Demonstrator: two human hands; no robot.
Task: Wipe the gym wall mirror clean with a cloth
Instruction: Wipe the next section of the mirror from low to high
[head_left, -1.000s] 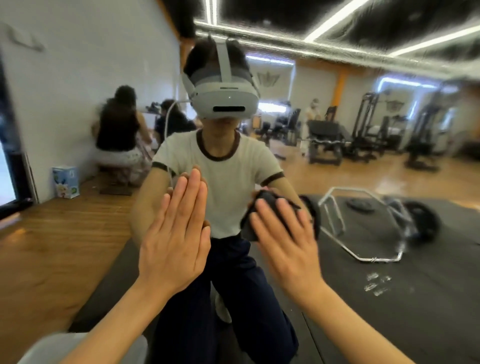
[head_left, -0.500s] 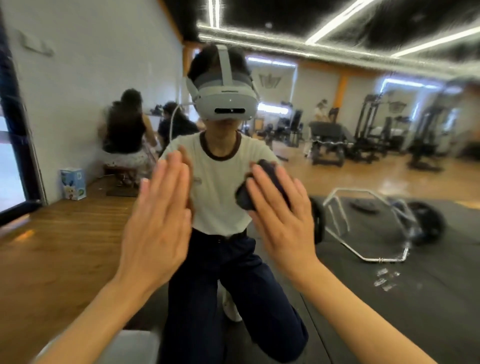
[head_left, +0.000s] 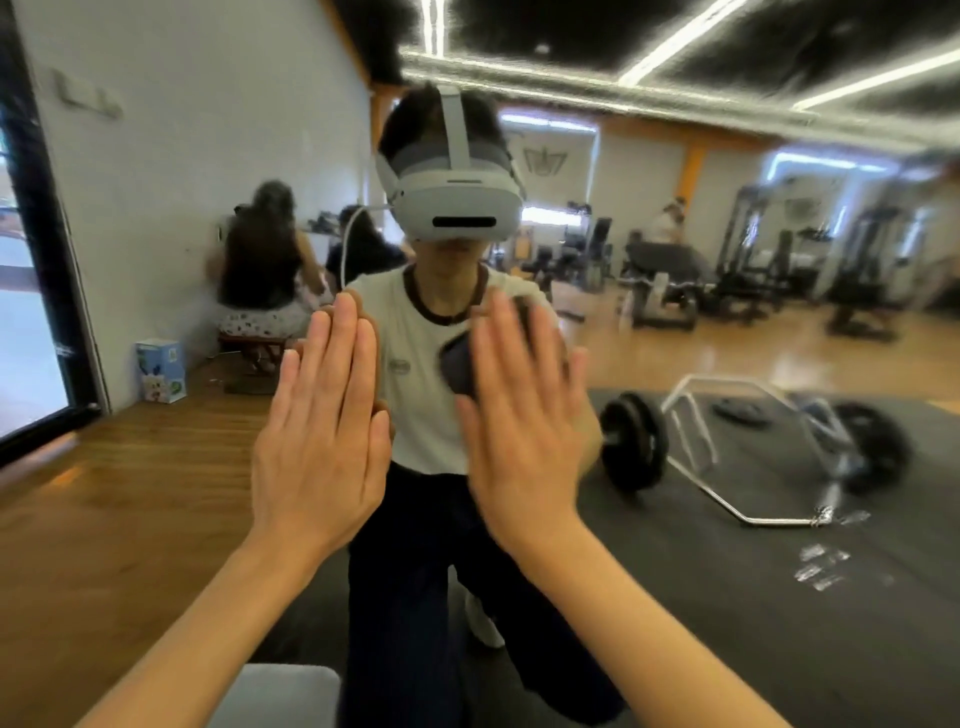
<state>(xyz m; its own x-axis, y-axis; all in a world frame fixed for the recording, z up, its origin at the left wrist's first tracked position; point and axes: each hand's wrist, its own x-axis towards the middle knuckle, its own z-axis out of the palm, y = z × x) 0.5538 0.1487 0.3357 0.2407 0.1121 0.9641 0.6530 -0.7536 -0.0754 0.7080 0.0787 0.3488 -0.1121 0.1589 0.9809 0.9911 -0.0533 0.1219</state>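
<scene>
Both hands lie flat on the mirror (head_left: 727, 322), the left hand (head_left: 322, 431) bare, the right hand (head_left: 519, 436) pressing a dark cloth (head_left: 460, 366). Reflected behind: a hex barbell (head_left: 753, 447) on black matting and a small carton (head_left: 160, 370) by the wall.

A gym: weight machines (head_left: 748, 270), a loaded hex barbell (head_left: 748, 447), rubber floor mat (head_left: 727, 597).
</scene>
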